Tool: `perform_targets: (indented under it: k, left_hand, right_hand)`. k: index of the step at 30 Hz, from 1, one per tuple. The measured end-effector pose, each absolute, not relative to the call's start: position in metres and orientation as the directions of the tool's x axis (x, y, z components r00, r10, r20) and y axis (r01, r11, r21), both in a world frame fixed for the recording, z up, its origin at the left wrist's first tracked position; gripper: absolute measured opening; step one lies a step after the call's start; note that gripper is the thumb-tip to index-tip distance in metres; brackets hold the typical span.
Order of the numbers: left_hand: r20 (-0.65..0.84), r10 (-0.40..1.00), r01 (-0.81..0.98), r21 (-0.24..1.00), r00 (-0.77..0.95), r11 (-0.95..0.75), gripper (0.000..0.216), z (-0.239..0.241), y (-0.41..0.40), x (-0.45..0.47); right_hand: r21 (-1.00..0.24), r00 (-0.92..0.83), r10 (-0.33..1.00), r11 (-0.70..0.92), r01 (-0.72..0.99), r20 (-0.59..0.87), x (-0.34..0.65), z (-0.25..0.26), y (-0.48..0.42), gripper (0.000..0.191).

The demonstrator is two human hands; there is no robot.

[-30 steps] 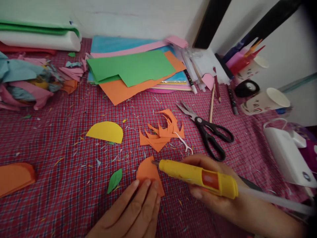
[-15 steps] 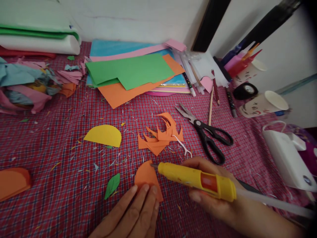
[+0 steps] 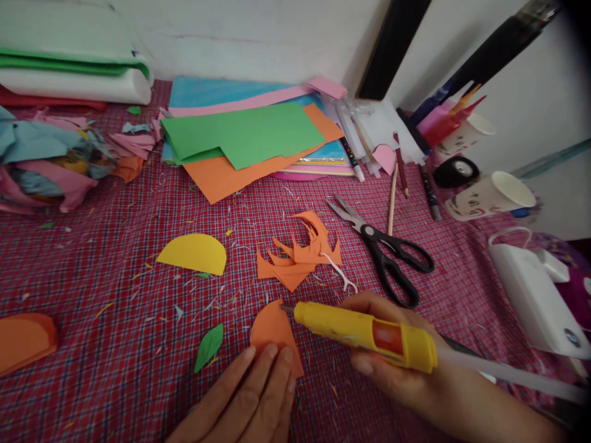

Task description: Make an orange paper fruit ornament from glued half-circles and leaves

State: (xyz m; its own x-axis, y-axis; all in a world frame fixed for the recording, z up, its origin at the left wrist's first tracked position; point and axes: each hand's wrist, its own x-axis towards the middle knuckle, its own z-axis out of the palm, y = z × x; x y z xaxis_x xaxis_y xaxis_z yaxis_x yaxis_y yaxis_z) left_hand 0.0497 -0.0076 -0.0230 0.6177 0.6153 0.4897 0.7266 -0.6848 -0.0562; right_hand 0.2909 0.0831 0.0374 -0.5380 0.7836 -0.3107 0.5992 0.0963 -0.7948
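Note:
My right hand (image 3: pixel 392 357) is closed around a yellow glue gun (image 3: pixel 364 335) with a clear glue stick out the back. Its metal tip rests at the upper right edge of a small orange paper piece (image 3: pixel 272 329) on the red checked cloth. My left hand (image 3: pixel 249 400) lies flat with its fingers stretched out, the fingertips pressing the lower edge of that orange piece. A green paper leaf (image 3: pixel 209 346) lies just left of the piece. Orange offcuts (image 3: pixel 300 252) sit behind it.
Black-handled scissors (image 3: pixel 383 246) lie to the right of the offcuts. A yellow half-disc (image 3: pixel 194 253) and an orange half-disc (image 3: pixel 25 338) lie to the left. Stacked coloured sheets (image 3: pixel 244 135), pencils, paper cups (image 3: pixel 489 195) and a white box (image 3: pixel 535 295) stand behind and right.
Both hands and the glue gun have stayed in place on the orange piece. Only the view has shifted slightly.

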Motion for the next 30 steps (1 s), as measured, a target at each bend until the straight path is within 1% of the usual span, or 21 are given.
perform_targets:
  k: [4, 9, 15, 18, 22, 30]
  left_hand:
    - [0.484, 0.611, 0.722, -0.063, 0.626, -0.689, 0.033, -0.0235, -0.0084, 0.0491]
    - [0.480, 0.607, 0.711, -0.050, 0.633, -0.701, 0.031, -0.0232, -0.0081, 0.0482]
    - [0.499, 0.616, 0.723, -0.031, 0.609, -0.690, 0.033, -0.0237, -0.0075, 0.0494]
    - [0.492, 0.612, 0.720, -0.044, 0.619, -0.693, 0.032, -0.0236, -0.0076, 0.0493]
    - [0.476, 0.608, 0.711, -0.053, 0.635, -0.701, 0.032, -0.0226, -0.0075, 0.0485]
    - [0.463, 0.609, 0.711, -0.066, 0.643, -0.700, 0.031, -0.0215, -0.0068, 0.0482]
  right_hand:
    - [-0.801, -0.528, 0.797, 0.096, 0.591, -0.294, 0.2904, 0.0396, 0.0819, 0.023]
    - [-0.789, -0.511, 0.803, 0.086, 0.609, -0.307, 0.2929, 0.0379, 0.0794, 0.025]
    - [-0.790, -0.535, 0.769, 0.063, 0.609, -0.351, 0.2972, 0.0362, 0.0794, 0.027]
    - [-0.792, -0.544, 0.766, 0.075, 0.605, -0.343, 0.2971, 0.0380, 0.0793, 0.025]
    - [-0.780, -0.513, 0.794, 0.081, 0.620, -0.325, 0.2936, 0.0397, 0.0806, 0.026]
    - [-0.782, -0.521, 0.779, 0.065, 0.620, -0.348, 0.2943, 0.0385, 0.0807, 0.026]
